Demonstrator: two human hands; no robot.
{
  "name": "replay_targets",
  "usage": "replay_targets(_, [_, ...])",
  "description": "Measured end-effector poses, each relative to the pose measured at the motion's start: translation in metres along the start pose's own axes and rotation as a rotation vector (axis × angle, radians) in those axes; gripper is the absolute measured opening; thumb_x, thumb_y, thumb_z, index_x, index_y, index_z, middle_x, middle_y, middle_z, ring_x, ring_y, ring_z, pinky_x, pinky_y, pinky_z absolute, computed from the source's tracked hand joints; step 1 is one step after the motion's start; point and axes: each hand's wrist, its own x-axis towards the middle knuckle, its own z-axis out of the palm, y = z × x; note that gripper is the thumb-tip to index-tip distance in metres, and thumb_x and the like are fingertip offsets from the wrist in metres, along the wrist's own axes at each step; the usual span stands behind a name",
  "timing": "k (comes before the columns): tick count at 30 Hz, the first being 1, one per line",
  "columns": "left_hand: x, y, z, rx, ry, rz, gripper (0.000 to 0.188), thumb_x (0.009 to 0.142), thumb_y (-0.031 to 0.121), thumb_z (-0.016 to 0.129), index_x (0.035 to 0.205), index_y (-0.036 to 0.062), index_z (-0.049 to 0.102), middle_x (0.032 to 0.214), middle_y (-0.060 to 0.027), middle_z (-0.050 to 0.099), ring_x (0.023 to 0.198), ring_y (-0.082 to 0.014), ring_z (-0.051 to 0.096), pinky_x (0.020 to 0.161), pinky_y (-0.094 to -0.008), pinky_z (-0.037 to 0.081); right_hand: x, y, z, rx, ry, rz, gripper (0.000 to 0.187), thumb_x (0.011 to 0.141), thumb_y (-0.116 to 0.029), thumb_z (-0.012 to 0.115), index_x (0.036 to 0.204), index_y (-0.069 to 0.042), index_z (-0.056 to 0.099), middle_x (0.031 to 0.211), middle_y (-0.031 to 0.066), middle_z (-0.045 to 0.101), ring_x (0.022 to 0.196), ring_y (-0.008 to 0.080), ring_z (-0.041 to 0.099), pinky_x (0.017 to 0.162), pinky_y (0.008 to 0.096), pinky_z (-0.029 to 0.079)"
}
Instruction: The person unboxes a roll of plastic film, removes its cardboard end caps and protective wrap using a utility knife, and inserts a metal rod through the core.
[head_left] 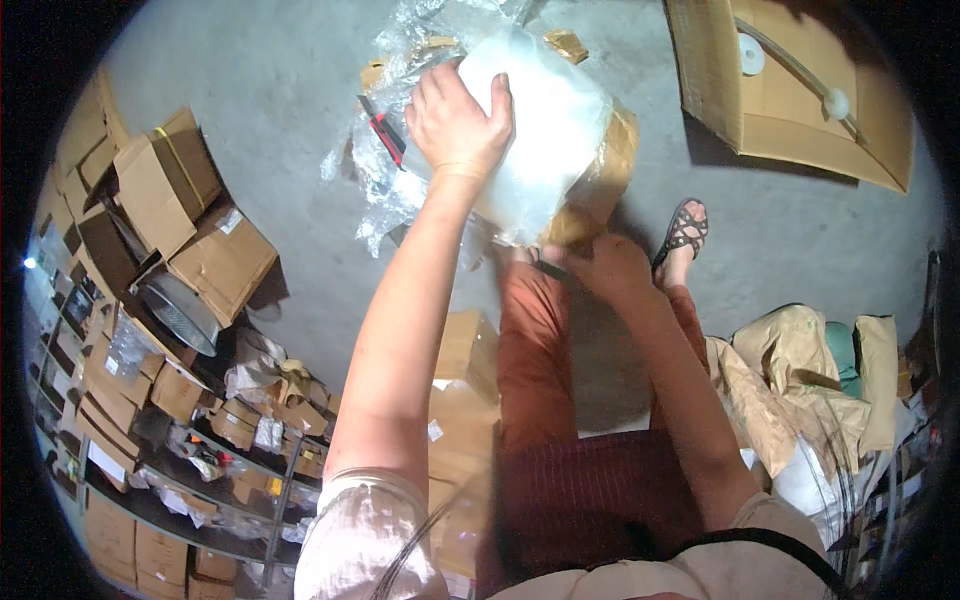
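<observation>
A bulky package wrapped in cloudy white plastic lies in front of me, with brown tape or paper along its right side. My left hand rests on its upper left, palm down with the fingers and thumb apart. At the package's near right edge, my right hand has its fingers curled closed. What they hold is in shadow and I cannot make it out. Crumpled clear plastic wrap spreads around the left side. On it lies a narrow red and black tool, like a box cutter.
An open carton at the far right holds a rod and a white roll. Cardboard boxes are piled at the left beside loaded shelves. Brown sacks stand at the right. A closed carton sits by my left leg.
</observation>
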Motion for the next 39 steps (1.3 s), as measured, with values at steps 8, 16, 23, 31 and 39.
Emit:
replay_targets(8, [0.009,0.004,0.001,0.023,-0.012,0.006,0.056,0.084,0.049,0.062,0.118,0.0041,0.056,0.11,-0.0165,0.061,0.11,-0.0352,0.055,0.098,-0.0487,0.039,0.027,0.022,0.014,0.678,0.274,-0.292,0.048,0.089,-0.045,0.066,0.1,0.001,0.07,0.087,0.0191,0.07,0.076,0.0303,0.066,0.077,0.0394,0.05])
replay_targets(16, [0.012,0.006,0.0,0.047,-0.002,0.014,0.054,0.083,0.045,0.062,0.114,0.002,0.057,0.111,-0.0171,0.061,0.108,-0.0345,0.056,0.095,-0.0471,0.04,0.024,0.088,-0.027,0.237,0.393,-0.377,0.032,0.083,-0.028,0.07,0.103,-0.002,0.07,0.093,0.0215,0.069,0.084,0.0379,0.067,0.074,0.0448,0.053])
replay_targets(23, [0.011,0.009,0.002,0.074,-0.03,0.012,0.055,0.083,0.045,0.062,0.117,0.002,0.056,0.113,-0.0169,0.061,0.11,-0.0352,0.055,0.098,-0.0474,0.038,0.036,0.068,0.027,0.452,0.663,-0.185,0.044,0.085,-0.039,0.071,0.106,-0.001,0.067,0.089,0.0178,0.07,0.078,0.0297,0.069,0.071,0.0403,0.053])
replay_targets(31, [0.008,0.009,-0.003,0.06,-0.027,0.009,0.055,0.084,0.044,0.061,0.119,0.002,0.056,0.113,-0.0171,0.061,0.111,-0.0351,0.055,0.099,-0.0475,0.038,0.022,0.021,0.027,1.026,0.321,-0.289,0.023,0.084,-0.023,0.076,0.093,-0.004,0.068,0.063,0.005,0.065,0.053,0.0132,0.059,0.052,0.0289,0.046])
replay_targets(39, [0.014,0.014,-0.008,0.058,-0.076,-0.01,0.059,0.087,0.049,0.058,0.124,0.0029,0.055,0.118,-0.0188,0.06,0.115,-0.0366,0.055,0.101,-0.0472,0.038,0.044,0.042,0.054,0.997,0.383,-0.185,0.013,0.084,-0.013,0.069,0.086,-0.002,0.062,0.072,0.0047,0.062,0.059,0.0117,0.057,0.055,0.0271,0.049])
